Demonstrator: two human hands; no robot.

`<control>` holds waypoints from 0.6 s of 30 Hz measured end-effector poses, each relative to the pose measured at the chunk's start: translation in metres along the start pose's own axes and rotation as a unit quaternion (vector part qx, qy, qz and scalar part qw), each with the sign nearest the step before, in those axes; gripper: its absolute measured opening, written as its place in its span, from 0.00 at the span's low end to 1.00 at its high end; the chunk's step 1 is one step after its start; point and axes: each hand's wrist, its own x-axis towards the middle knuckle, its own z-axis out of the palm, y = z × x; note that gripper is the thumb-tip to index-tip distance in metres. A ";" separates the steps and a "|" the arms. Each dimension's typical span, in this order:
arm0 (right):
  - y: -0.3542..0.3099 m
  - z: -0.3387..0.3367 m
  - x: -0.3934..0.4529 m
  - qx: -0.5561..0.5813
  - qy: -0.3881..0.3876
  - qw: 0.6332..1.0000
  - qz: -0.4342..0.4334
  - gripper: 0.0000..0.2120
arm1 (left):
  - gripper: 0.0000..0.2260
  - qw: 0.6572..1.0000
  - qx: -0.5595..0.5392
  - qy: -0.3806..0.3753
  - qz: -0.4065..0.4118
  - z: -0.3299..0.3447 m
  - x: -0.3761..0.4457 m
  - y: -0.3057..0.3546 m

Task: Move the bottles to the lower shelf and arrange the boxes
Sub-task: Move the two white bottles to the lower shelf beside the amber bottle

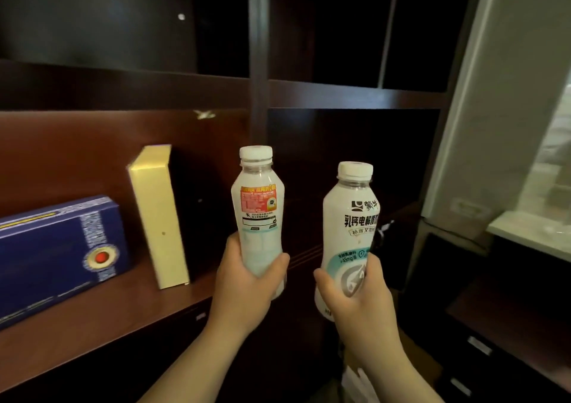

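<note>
Fingers [279,262] of the left hand [244,282] are being wrapped tight around the lower body of the left bottle [258,217], and the fingers [372,266] of the right hand [355,297] are being clamped likewise around the lower body of the right bottle [350,232]. In the head view, the only one given, both bottles are being held upright in the air, caps up and long axes vertical, side by side but not touching, in front of the dark wooden shelf unit. Each bottle is being gripped low, so most of its length is standing above the fingers.

The relation that matters is being judged as vertical: the shelf board [102,325] carrying the boxes is lying to the left, at about hand level, and the left hand is the nearer to it; any shelf below is mostly being hidden beneath the forearms. Which board is meant as the lower one cannot be told.

The bottles are smooth white plastic, waisted, with white ribbed screw caps; a red and orange panel is being shown on the left one, black characters and a teal band on the right. On the shelf board, a blue box [58,254] with a red and gold emblem is leaning or lying tilted, glossy and flat. Just beside it, apart from it, a gold box [157,214] is standing on end, tall and narrow, its face metallic. The wood is being lit reddish brown and looks polished.
</note>
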 end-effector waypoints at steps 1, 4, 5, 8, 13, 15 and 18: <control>0.002 -0.016 0.003 -0.008 0.009 1.000 0.003 0.21 | 0.22 1.000 -0.002 -0.008 -0.002 0.016 -0.003 0.005; 0.011 -0.055 0.013 -0.027 0.032 0.999 0.014 0.23 | 0.22 1.000 -0.009 -0.029 -0.002 0.057 -0.004 0.015; 0.014 -0.066 0.017 -0.032 0.039 0.999 0.020 0.25 | 0.22 0.999 -0.012 -0.035 -0.001 0.069 -0.003 0.017; 0.025 -0.090 0.028 -0.034 0.061 0.997 0.038 0.27 | 0.23 0.998 -0.020 -0.052 -0.002 0.097 0.007 0.015; 0.049 -0.106 0.060 -0.037 0.069 0.995 0.060 0.24 | 0.20 0.996 -0.040 -0.078 -0.003 0.137 0.035 -0.003; 0.061 -0.105 0.079 -0.047 0.071 0.994 0.066 0.23 | 0.20 0.995 -0.056 -0.087 -0.007 0.153 0.052 -0.019; 0.080 -0.095 0.113 -0.060 0.076 0.993 0.063 0.23 | 0.21 0.992 -0.076 -0.096 -0.016 0.178 0.083 -0.047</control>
